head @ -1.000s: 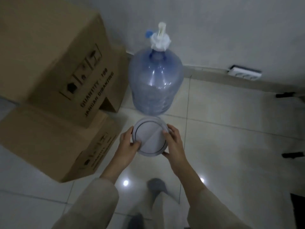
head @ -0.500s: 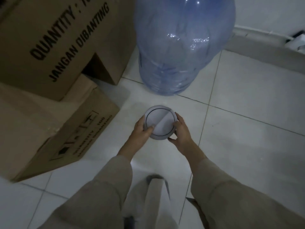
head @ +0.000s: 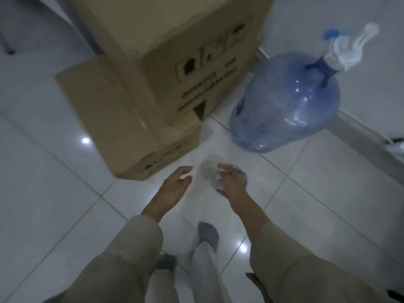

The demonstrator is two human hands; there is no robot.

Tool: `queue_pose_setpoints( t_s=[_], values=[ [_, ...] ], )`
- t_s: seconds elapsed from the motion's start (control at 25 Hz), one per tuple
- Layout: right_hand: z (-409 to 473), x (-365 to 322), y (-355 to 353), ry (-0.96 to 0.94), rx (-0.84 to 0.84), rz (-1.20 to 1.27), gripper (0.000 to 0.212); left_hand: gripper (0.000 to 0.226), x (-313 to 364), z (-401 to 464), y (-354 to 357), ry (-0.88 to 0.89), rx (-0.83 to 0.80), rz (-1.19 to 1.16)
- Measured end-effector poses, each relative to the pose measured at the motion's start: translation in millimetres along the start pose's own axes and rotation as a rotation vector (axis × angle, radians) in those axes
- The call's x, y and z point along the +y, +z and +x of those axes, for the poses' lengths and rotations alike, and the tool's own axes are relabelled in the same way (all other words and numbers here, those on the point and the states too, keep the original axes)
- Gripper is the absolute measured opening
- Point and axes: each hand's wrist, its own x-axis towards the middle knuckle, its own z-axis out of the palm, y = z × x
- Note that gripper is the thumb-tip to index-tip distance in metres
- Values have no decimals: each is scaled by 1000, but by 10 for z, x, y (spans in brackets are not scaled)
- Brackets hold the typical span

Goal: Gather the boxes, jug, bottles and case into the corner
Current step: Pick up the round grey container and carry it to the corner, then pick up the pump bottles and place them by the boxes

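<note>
Two brown cardboard boxes point(head: 166, 68) stand stacked on the pale glossy tiled floor point(head: 328, 204), the upper one printed with black handling symbols and text too blurred to read. Just to their right stands the large blue translucent plastic water jug point(head: 286, 110), near the grey wall point(head: 328, 25), with a white pump cap point(head: 347, 51) on its neck (the cap is smeared by motion). In front of the jug and boxes is a small round clear container point(head: 218, 173), blurred; I cannot tell if it rests on the floor. The right hand point(head: 231, 182) is over it with fingers curled on its top. The left hand point(head: 175, 184) is just beside it, open wide and holding nothing. Beige sleeves point(head: 122, 259) cover both arms.
</note>
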Motion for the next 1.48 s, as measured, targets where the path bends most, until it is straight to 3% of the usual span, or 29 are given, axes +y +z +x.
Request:
queue_pose_setpoints(
  t_s=[0.32,0.52,0.72,1.12,1.28,1.48],
  values=[
    [-1345,51,1861,-413,-369,-528,17,26,-719,-1651,-1952,-40,623,-331],
    [-2029,760,2860,-512,-576,-783,15,25,-1669,-2868,-2556,-144,981,-588],
    [-2687,1805,3654,-492,-735,-1037,19,25,-2716,-4064,-2748,-289,1238,-749],
    [-3975,3798,5012,-489,-1037,-1344,22,26,-4245,-5872,-3041,-469,1559,-957],
    [-4145,4165,5407,-518,-1106,-1444,24,26,-4584,-6090,-3220,-485,1626,-1003],
    [-3984,4288,6032,-586,-1103,-1494,26,25,-4847,-5983,-3663,-512,1587,-982]
  ],
)
